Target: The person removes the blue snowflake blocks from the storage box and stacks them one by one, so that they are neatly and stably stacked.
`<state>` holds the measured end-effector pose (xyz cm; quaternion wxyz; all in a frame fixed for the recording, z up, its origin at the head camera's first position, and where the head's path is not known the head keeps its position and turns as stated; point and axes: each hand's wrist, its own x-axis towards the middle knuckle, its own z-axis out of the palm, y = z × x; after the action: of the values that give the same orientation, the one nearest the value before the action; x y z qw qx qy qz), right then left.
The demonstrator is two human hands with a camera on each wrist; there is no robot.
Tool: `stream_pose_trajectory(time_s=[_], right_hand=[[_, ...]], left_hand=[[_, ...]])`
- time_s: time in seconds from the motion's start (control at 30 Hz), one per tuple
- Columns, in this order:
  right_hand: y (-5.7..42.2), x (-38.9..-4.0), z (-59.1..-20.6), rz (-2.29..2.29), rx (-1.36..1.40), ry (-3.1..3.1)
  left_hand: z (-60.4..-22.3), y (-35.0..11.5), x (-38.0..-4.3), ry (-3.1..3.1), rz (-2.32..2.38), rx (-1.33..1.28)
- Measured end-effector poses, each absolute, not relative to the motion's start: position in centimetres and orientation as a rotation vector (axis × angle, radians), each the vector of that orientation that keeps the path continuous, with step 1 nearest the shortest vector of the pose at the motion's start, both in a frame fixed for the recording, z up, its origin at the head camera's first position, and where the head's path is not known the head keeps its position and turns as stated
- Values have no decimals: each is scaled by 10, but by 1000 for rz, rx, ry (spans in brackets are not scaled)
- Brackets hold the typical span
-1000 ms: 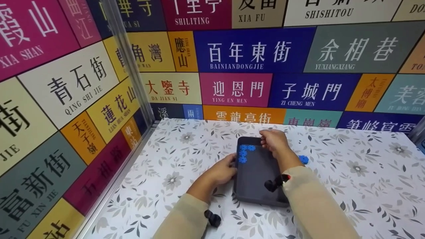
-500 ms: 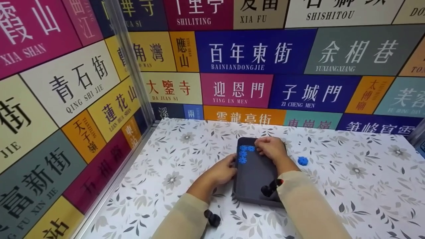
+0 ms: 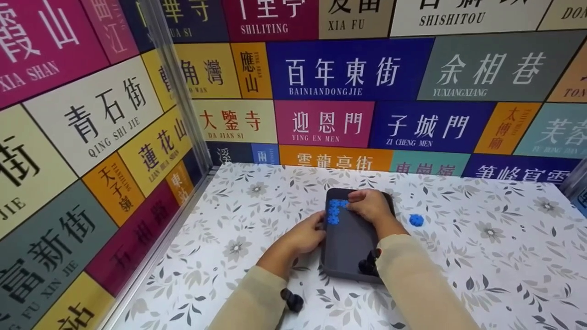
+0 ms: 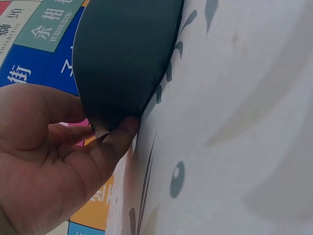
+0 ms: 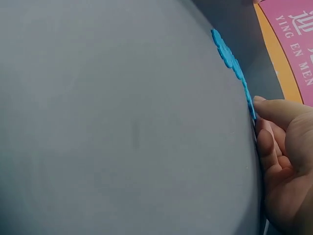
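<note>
The left hand (image 3: 305,236) grips the dark tray (image 3: 348,250) by its left side, likely to steady it on the surface (image 3: 202,256). Blue pieces (image 3: 334,212) line its far-left corner; the right hand (image 3: 371,205) seems to pinch the end one, though the contact is partly hidden.

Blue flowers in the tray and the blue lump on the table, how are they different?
The blue flowers form a bent line; the blue lump is a compact clump. The flowers lie inside the tray; the lump sits on the table, right of it. The right hand is at one end of the flowers; no hand touches the lump. Both are bright blue.
</note>
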<state>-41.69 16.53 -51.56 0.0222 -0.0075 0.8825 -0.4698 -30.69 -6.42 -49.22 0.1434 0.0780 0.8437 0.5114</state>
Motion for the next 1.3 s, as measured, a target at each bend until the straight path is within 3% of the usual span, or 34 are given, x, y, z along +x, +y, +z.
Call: stream_pose_trajectory(time_s=[1.3], right_hand=[[164, -411, -507, -1259, -217, 2832]], left_hand=[[-494, -65, -309, 2413, 1521, 252]])
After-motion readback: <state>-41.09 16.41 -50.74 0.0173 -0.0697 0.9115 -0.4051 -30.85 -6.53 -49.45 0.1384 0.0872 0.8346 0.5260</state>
